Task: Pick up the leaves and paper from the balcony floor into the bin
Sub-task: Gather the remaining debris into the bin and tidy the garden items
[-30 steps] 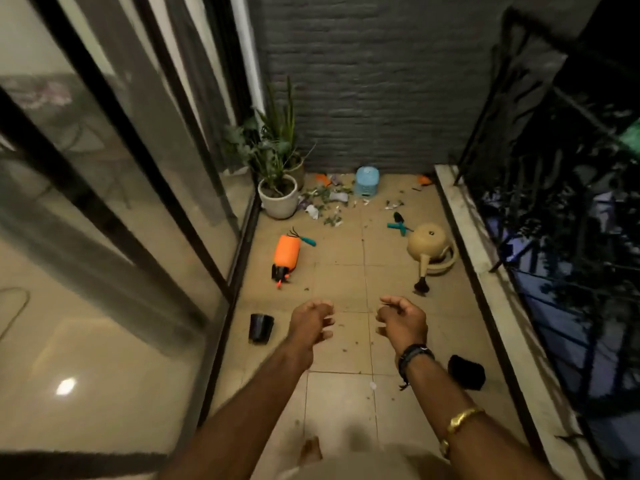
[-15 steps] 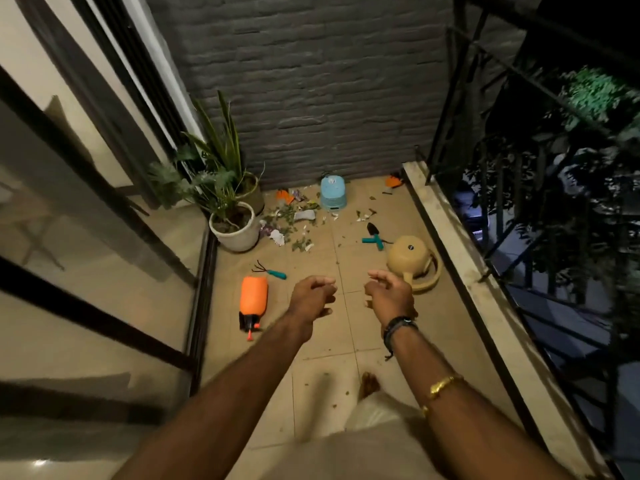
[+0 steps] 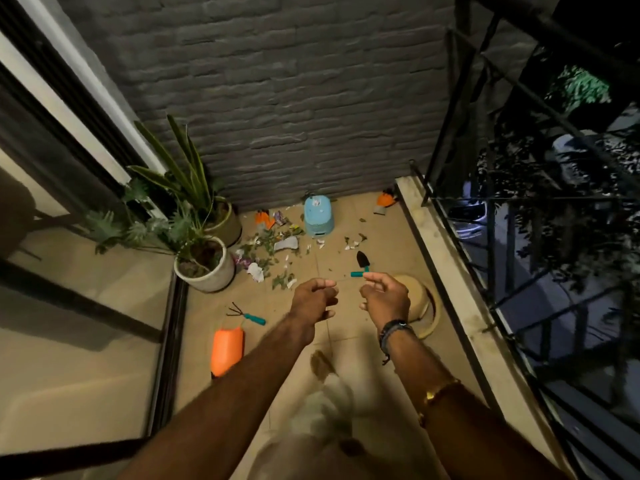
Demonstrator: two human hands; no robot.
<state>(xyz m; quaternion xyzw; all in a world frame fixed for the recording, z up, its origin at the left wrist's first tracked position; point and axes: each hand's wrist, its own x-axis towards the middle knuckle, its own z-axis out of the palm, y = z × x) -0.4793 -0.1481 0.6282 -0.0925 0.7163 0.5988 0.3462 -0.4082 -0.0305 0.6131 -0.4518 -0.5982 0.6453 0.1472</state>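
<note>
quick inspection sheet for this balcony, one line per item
surface: tiled floor, littered toward the far wall.
job's things: leaves and paper scraps lie scattered beside and in front of the blue bin, which stands by the wall.
clutter: orange spray bottle, hand rake, trowel and tan watering can on the floor; potted plants at the left.
hands: left hand and right hand are held out above the floor, fingers loosely curled, holding nothing.
cables: nothing seen.
surroundings: grey brick wall ahead, glass door on the left, metal railing on the right.
</note>
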